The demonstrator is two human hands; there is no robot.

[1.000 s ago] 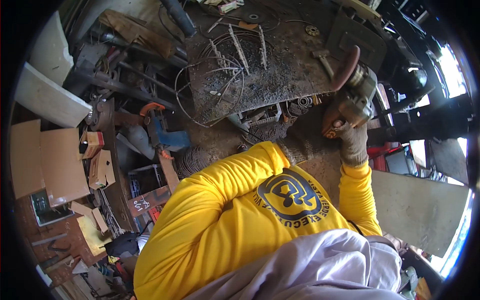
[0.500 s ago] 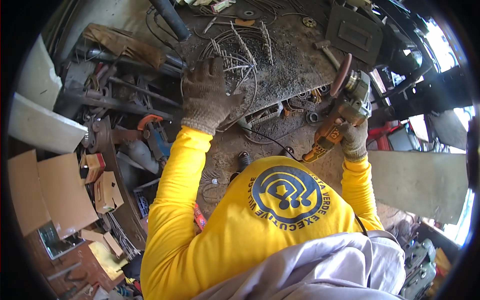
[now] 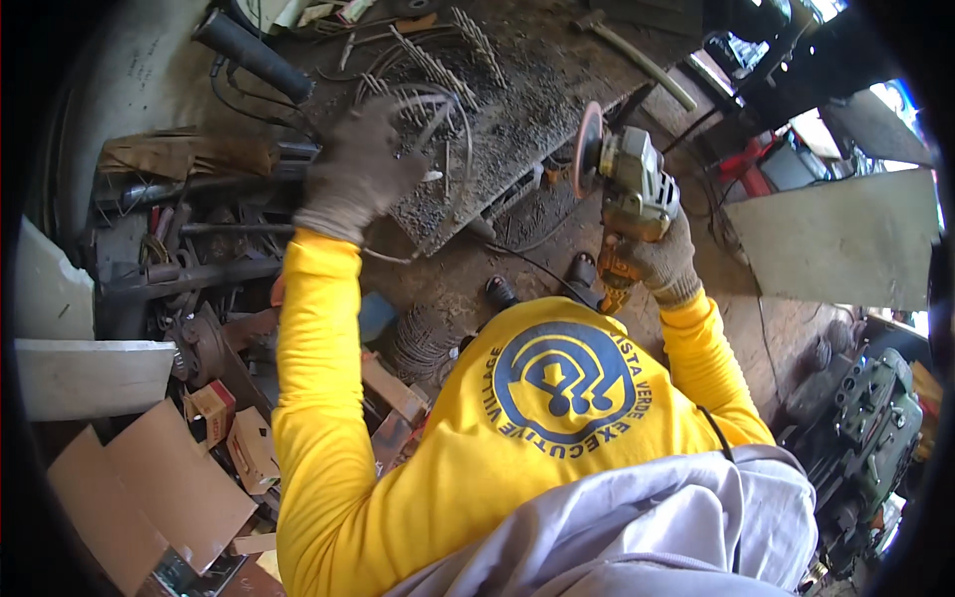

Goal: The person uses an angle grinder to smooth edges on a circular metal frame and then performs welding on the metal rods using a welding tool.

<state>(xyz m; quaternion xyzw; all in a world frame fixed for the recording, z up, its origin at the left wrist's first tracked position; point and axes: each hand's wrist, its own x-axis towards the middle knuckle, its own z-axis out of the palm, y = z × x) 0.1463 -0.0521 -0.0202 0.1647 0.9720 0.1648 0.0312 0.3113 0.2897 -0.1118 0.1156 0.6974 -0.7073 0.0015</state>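
While I'm watching through the head view, the left hand sits in a grey work glove up on the dirty metal table, and its fingers are curled around a bent wire hoop that stands tilted at the near edge of the table. The grip looks closed on the wire, though the glove hides exactly how tight.

Over on the other side, the right hand, also gloved, is wrapped fully shut around the body of an angle grinder. Its reddish disc faces left, toward the hoop, and hangs just beside the table edge, near the wire but apart from it as far as I can tell. The grinder's orange handle end pokes out under the glove.

Both arms are in yellow sleeves, and a grey cloth bunches up at the bottom of the frame.

Other stuff around: a black cylinder lies at the far left corner of the table, and a long-handled hammer lies at the far right part. More twisted wire pieces lie behind the hoop. Down on the floor to the left there are flattened cardboard sheets and 2 small cardboard boxes, with scrap metal bars piled above them.
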